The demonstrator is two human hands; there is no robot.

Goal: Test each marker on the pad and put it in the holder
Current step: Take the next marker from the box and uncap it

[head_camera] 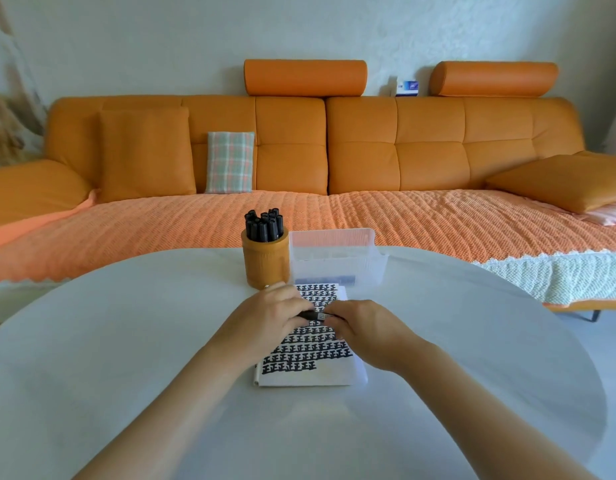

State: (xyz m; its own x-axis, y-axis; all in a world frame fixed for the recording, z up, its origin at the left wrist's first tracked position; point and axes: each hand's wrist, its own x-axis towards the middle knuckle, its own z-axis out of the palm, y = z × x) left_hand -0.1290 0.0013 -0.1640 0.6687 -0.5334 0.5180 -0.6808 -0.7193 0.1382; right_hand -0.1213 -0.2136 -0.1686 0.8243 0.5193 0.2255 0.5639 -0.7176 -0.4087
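A person's two bare forearms reach in over a round white surface (126, 341), and the hands meet above a small pad (310, 355) lying near the middle. The pad's white page is filled with rows of thick black scribbles. The left hand (268, 317) and the right hand (365, 327) share one black marker (317, 315), held level just above the page. Each grip is curled round one end, so only a short stretch of the barrel shows between the knuckles (whether the cap is on or off cannot be told).

Just beyond the left hand stands the holder (265, 263), an upright orange-brown cup, crowded with black markers (264, 225) standing on end. Touching or nearly touching its right side is a clear plastic box (337, 261), and the pad's far edge lies right in front of both.

Behind the surface runs a long orange sofa (368, 150) with a woven orange throw (438, 220) over the seat. A small plaid cushion (230, 162) leans against the backrest, beside a larger orange cushion (145, 154).
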